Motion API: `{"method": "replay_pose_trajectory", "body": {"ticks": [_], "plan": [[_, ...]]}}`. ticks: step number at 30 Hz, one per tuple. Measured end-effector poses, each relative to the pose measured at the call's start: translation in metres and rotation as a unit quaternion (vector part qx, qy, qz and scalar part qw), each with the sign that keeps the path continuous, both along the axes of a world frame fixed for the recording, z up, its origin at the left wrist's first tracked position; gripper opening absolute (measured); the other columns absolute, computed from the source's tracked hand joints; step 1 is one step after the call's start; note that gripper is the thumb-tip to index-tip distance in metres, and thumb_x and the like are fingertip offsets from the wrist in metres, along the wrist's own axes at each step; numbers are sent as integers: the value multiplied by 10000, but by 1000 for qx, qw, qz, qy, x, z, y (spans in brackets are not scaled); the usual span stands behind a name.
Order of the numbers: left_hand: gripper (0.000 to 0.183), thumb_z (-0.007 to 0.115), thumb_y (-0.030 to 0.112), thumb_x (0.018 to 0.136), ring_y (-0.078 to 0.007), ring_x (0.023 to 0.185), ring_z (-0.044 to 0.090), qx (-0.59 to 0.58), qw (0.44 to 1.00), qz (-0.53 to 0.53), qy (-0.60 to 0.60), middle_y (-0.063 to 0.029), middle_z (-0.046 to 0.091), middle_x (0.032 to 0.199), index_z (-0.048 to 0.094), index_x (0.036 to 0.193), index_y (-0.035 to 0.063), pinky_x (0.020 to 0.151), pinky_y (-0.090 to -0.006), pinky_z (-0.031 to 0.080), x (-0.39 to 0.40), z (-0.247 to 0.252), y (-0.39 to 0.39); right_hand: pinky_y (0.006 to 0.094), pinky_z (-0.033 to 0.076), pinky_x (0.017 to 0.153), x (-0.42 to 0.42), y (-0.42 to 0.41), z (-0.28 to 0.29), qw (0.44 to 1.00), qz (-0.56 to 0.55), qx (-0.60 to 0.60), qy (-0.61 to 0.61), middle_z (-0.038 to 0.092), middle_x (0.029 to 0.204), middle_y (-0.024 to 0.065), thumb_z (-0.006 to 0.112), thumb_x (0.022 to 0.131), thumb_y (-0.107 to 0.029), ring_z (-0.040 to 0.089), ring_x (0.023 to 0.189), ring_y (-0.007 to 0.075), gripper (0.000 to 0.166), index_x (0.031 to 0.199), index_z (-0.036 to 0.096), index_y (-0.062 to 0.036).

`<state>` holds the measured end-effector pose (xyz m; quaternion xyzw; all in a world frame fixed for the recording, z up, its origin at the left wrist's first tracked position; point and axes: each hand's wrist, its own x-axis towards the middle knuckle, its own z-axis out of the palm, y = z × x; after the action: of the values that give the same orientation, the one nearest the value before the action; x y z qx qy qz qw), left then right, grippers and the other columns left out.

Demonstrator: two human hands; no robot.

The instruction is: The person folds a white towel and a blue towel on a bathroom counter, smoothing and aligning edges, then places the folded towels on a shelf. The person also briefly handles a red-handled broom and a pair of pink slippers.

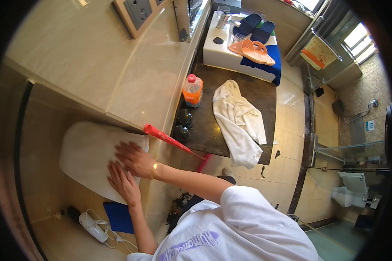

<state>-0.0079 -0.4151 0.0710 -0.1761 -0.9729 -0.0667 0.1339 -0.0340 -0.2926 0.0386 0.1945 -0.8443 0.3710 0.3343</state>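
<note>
Both palms lie flat on a folded white towel, which rests on a beige surface inside a recess at the left. My left hand is nearer to me, at the towel's lower right part. Just above it, my right hand, with a gold-coloured band at the wrist, presses near the towel's right edge. The fingers of both hands are slightly spread and grip nothing. Below the towel lie a blue folded cloth and a white hair dryer with its cord.
A pink-handled tool leans by the recess edge. On the dark countertop are a crumpled white towel, an orange bottle and two dark round objects. Slippers lie on the white basin. Dark scraps lie on the tiled floor.
</note>
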Motion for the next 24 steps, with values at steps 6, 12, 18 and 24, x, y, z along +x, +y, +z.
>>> {"method": "replay_pose_trajectory", "body": {"ticks": [6, 12, 18, 24], "plan": [[370, 428, 105, 788, -357, 1109, 327, 278, 954, -115, -5, -210, 318, 1218, 363, 1131, -18, 926, -416, 253, 76, 8, 62, 328, 412, 690, 125, 111, -29, 995, 44, 43, -83, 526, 859, 83, 543, 611, -54, 511, 824, 229, 261, 872, 538, -59], [201, 433, 12, 781, -178, 820, 556, 418, 783, -153, -435, -87, 569, 885, 513, 965, 20, 729, -267, 429, 134, -41, 156, 374, 390, 674, 160, 272, -131, 869, -397, 18, -294, 517, 836, 83, 563, 629, -73, 481, 800, 271, 182, 809, 555, -94], [201, 427, 73, 820, -144, 838, 554, 412, 704, -108, -568, -79, 571, 904, 487, 999, 4, 731, -250, 427, 154, -83, 241, 394, 400, 695, 146, 314, -187, 787, -445, -140, -405, 496, 846, 181, 607, 606, -123, 486, 800, 329, 356, 906, 444, -22], [280, 464, 140, 829, -138, 931, 469, 518, 691, 93, -494, -69, 495, 1006, 415, 1081, 29, 803, -261, 376, 140, -152, 282, 326, 370, 820, 149, 330, -164, 686, -186, -279, -646, 472, 1057, 257, 646, 597, -328, 476, 980, 304, 732, 1097, 360, 125]]}}
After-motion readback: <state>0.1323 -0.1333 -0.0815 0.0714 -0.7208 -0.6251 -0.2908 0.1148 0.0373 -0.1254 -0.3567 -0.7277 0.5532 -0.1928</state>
